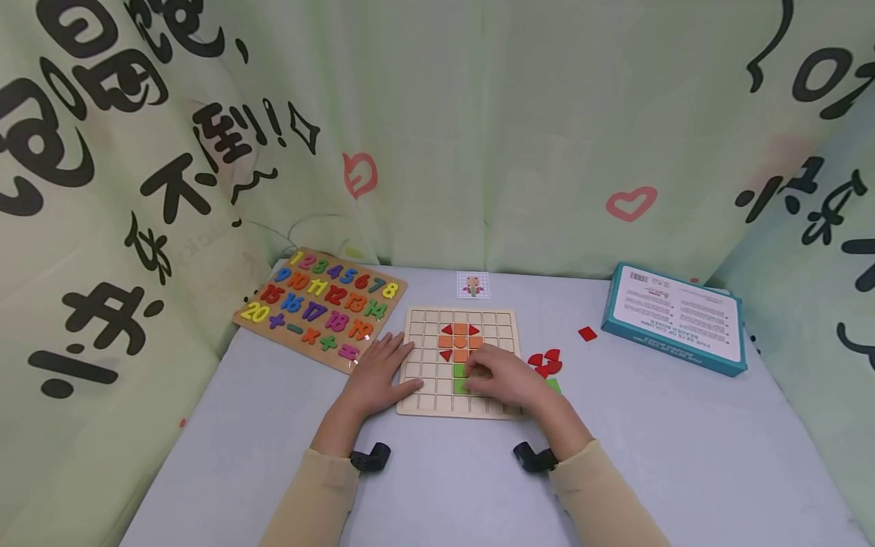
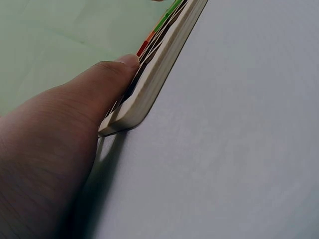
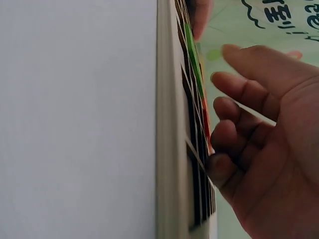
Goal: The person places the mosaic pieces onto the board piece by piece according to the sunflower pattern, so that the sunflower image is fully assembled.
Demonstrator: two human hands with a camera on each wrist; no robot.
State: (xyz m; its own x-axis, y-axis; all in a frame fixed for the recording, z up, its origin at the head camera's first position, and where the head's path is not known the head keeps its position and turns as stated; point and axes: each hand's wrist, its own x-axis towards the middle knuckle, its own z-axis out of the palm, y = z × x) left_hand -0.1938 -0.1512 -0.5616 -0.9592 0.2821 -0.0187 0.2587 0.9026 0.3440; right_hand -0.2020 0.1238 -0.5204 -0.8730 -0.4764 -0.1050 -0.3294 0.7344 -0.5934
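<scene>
A wooden grid board lies on the table, with orange square tiles, red corner tiles and green tiles set in its middle columns. My left hand rests at the board's left side, fingers spread; its thumb lies on the board's edge. Over the green tiles is my right hand. In the right wrist view its fingers are loosely bent, thumb and index finger apart, with no tile seen between them. Part of the grid is hidden under this hand.
A number puzzle board lies at the left, partly beneath my left fingers. A small pattern card sits behind the grid. To the right are loose red tiles, a single red tile, a green tile and a teal box.
</scene>
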